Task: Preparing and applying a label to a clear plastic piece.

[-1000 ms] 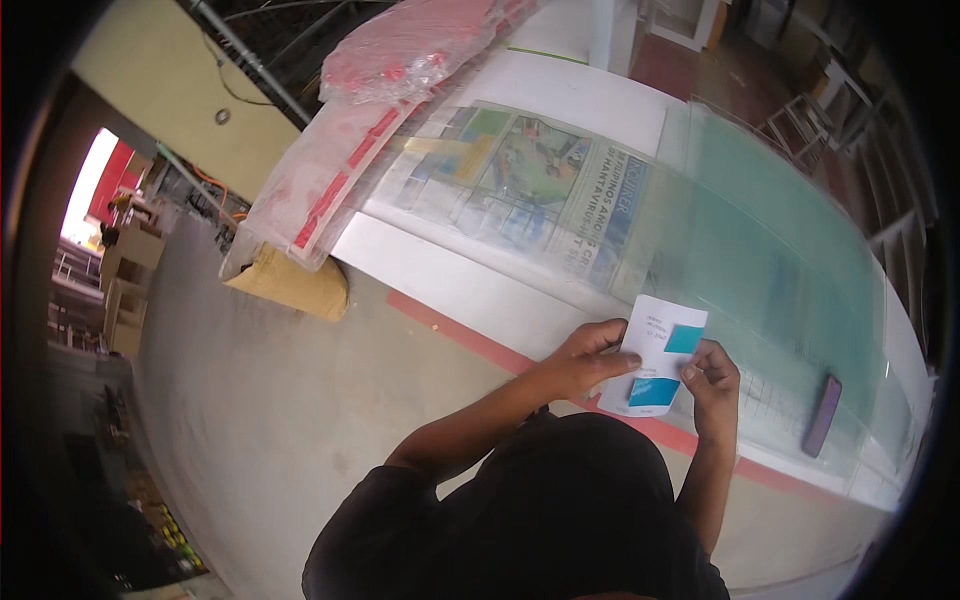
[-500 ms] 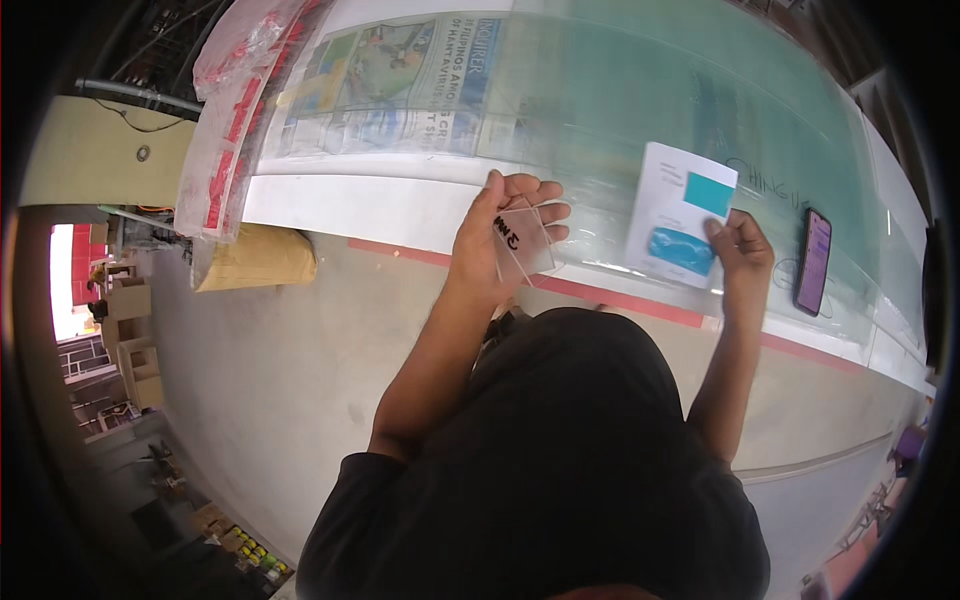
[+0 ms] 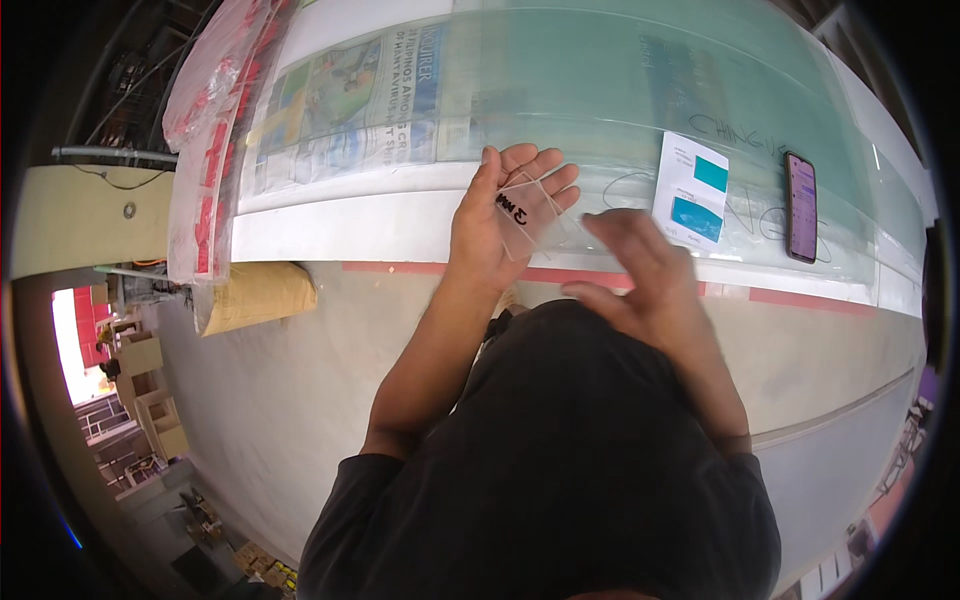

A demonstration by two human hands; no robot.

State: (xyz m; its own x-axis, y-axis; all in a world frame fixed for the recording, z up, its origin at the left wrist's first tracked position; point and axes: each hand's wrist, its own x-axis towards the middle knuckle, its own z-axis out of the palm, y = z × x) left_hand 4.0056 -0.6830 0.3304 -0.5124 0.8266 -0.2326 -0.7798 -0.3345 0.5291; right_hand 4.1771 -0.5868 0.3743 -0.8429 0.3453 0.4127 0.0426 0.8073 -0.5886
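My left hand [image 3: 478, 215] is palm up and holds a pair of small clear plastic squares [image 3: 520, 226], which overlap at an angle across the palm and fingers. Black handwriting marks one of them. Slightly blurred, my right hand [image 3: 645, 280] hovers beside the squares, thumb and fingers apart and nothing in it. Beyond it, a white card [image 3: 688, 234] with two blue-green colour patches lies on the table. To the card's right lies a phone [image 3: 801, 205] with its screen lit.
A sheet of clear plastic covers the table [image 3: 560, 90], with handwriting on the surface and a newspaper [image 3: 385, 90] under it. Red-and-clear plastic wrap [image 3: 215, 150] hangs over the left end. Below that is a brown paper-wrapped bundle [image 3: 262, 297].
My right hand has let go of the white card, now flat on the table, and has moved left toward the squares. The left hand still holds the squares.
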